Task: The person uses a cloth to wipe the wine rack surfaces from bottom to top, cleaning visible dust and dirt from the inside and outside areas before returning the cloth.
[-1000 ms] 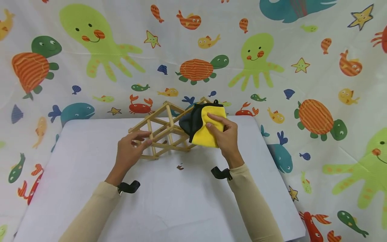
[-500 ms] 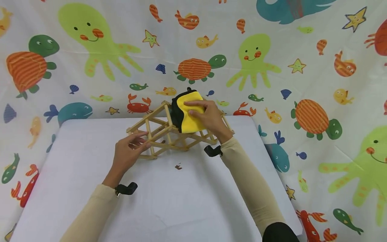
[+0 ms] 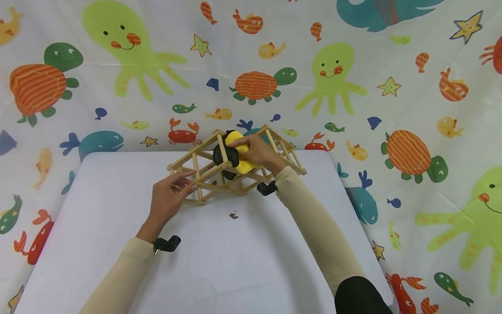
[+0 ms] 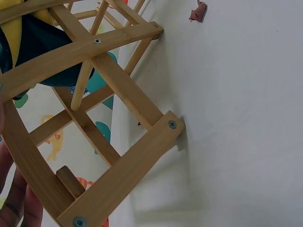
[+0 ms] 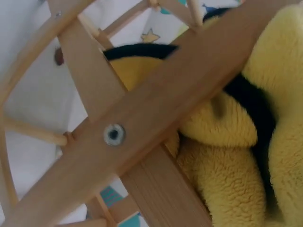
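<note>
A light wooden rack of screwed slats and thin dowels stands on the white table. My left hand grips its left end, thumb in front of an upright; in the left wrist view some fingers show behind a slat. Up at the middle of the rack, my right hand holds a fluffy yellow cloth with a dark side. It is bunched around a slat, with dark folds hanging inside the frame. In the right wrist view, yellow folds of the cloth bulge behind and beside a broad slat.
A small brown scrap lies on the white tabletop in front of the rack. Directly behind the table hangs a curtain printed with sea animals.
My right hand has carried the cloth leftward onto the rack and bunched it around a slat; it was spread flatter earlier. My left hand keeps its hold.
</note>
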Tool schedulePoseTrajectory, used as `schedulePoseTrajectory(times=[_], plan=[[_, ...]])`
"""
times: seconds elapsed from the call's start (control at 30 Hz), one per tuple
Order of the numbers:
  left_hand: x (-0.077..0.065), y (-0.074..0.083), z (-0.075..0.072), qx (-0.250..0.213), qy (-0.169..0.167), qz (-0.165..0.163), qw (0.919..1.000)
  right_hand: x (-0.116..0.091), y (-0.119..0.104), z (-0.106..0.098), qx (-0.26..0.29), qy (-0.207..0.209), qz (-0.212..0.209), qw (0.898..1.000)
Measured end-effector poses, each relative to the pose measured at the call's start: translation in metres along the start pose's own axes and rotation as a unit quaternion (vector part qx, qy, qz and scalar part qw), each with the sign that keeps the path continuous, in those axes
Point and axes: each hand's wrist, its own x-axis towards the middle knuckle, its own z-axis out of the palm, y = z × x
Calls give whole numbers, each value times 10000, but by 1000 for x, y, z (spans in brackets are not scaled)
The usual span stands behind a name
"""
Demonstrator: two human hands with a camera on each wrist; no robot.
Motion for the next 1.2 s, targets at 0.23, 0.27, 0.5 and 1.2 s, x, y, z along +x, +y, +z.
schedulePoseTrajectory(times=[0.23, 0.27, 0.5, 1.2], plan=[[0, 2, -2, 37, 7, -78, 10000, 17, -7, 0, -855, -570, 19, 9947], [0, 2, -2, 36, -3, -89, 10000, 19, -8, 2, -1002, -632, -24, 9930], [-1, 0, -3, 66, -20, -119, 9999, 33, -14, 14, -1609, -1129, -797, 9772], [6, 5, 5, -65, 1, -48, 10000, 46, -1, 22, -1988, -1940, -311, 9602]])
